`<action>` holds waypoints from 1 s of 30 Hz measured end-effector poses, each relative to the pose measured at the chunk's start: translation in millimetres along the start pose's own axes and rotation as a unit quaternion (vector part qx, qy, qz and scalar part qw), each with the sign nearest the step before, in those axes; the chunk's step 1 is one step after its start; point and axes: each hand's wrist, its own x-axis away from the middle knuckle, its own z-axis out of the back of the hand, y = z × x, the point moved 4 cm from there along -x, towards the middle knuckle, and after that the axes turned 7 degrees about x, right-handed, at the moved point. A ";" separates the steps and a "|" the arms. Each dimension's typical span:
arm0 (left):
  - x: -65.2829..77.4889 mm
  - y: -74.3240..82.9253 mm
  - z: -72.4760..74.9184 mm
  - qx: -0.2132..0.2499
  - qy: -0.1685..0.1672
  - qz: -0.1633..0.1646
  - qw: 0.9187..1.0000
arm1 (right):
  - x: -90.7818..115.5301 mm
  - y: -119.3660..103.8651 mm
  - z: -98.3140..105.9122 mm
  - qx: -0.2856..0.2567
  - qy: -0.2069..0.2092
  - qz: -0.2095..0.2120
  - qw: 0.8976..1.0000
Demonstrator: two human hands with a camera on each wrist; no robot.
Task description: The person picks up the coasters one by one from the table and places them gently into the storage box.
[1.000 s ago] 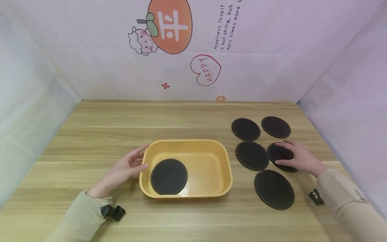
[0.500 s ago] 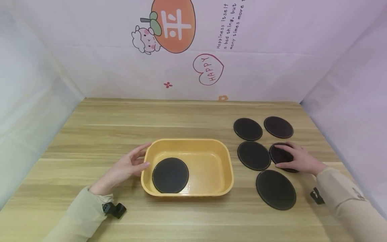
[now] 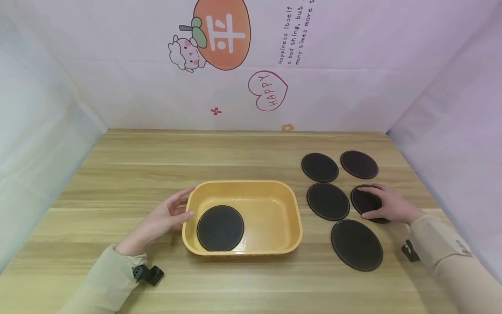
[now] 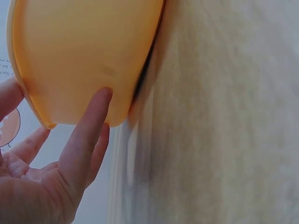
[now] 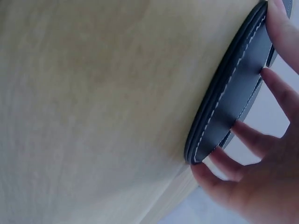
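Note:
Left hand (image 3: 166,218) touches the left end of a yellow rectangular plastic bin (image 3: 270,222), its thumb at the rim. In the left wrist view, fairly straight fingers (image 4: 88,133) meet the bin's outer wall (image 4: 79,51). A round black coaster (image 3: 220,228) lies inside the bin's left half. Right hand (image 3: 394,207) spans another black coaster (image 3: 365,201) on the table, fingertips and thumb at its edge. The right wrist view shows this stitched coaster (image 5: 233,93) between the bent fingers (image 5: 254,140) and the thumb.
Other black coasters lie flat near the right hand: one just left (image 3: 327,201), one nearer the front (image 3: 357,245), two farther back (image 3: 319,167) (image 3: 359,164). The wooden table (image 3: 196,152) ends at a printed white cloth (image 3: 333,96). Both wrists carry black camera mounts.
The right hand and the coaster under it have shifted slightly right, opening a small gap from the neighbouring coaster. The left hand and bin have stayed put.

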 end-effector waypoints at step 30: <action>3.4 -2.8 2.6 0.008 0.001 0.000 1.000 | 16.1 49.0 2.7 -0.089 0.004 -0.091 0.992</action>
